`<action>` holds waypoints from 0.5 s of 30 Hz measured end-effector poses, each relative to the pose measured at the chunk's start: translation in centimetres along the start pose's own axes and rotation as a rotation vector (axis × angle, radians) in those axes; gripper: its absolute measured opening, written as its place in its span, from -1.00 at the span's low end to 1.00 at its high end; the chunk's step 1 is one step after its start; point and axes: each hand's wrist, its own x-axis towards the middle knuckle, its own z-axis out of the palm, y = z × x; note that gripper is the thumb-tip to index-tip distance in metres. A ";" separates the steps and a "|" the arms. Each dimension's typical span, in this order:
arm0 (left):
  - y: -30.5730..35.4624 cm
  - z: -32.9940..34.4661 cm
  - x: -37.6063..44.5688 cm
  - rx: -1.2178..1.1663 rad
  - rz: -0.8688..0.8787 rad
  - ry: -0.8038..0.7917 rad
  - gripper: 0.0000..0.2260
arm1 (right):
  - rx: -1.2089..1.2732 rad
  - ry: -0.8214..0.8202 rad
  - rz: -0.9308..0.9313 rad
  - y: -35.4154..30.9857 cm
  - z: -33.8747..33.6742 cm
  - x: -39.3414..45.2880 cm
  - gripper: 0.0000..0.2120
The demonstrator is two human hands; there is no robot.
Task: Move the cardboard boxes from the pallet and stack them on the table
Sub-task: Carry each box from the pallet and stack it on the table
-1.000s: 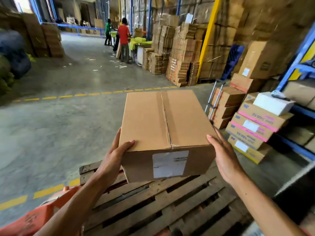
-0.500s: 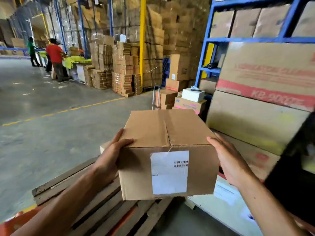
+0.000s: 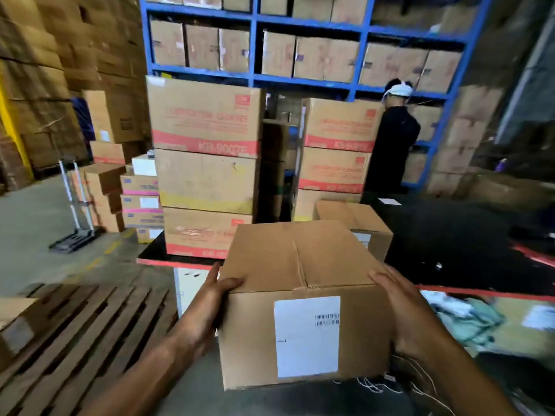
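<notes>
Cardboard box (image 3: pixel 303 298) is carried clear of the pallet (image 3: pixel 75 340), left hand (image 3: pixel 210 298) and right hand (image 3: pixel 402 313) clamped on opposite sides. Black counter (image 3: pixel 450 244) lies directly ahead; another brown box (image 3: pixel 357 223) already rests there, just beyond.

Soft, even indoor light fills the scene, brightest on the pale grey concrete floor (image 3: pixel 33 217) at left, while the black-topped desk (image 3: pixel 456 235) at right sinks into deep shadow with little detail. Motion blur smears the red print on the stacked brown cartons (image 3: pixel 207 121) and the clutter at the right edge. The wide lens bends the tall blue metal shelving (image 3: pixel 255 52) outward towards the corners.
</notes>
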 end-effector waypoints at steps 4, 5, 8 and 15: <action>1.5 4.7 2.5 0.035 0.050 -0.177 -0.67 | 0.032 0.088 -0.060 -1.6 -4.2 2.2 -0.67; 1.9 5.6 3.4 0.045 0.077 -0.212 -0.68 | 0.040 0.092 -0.073 -1.9 -4.8 2.9 -0.67; 3.3 7.6 6.5 0.087 0.132 -0.285 -0.65 | 0.068 0.140 -0.100 -2.8 -6.0 5.1 -0.64; 6.4 13.3 15.3 0.103 0.193 -0.400 -0.67 | 0.100 0.245 -0.168 -4.5 -7.8 12.3 -0.76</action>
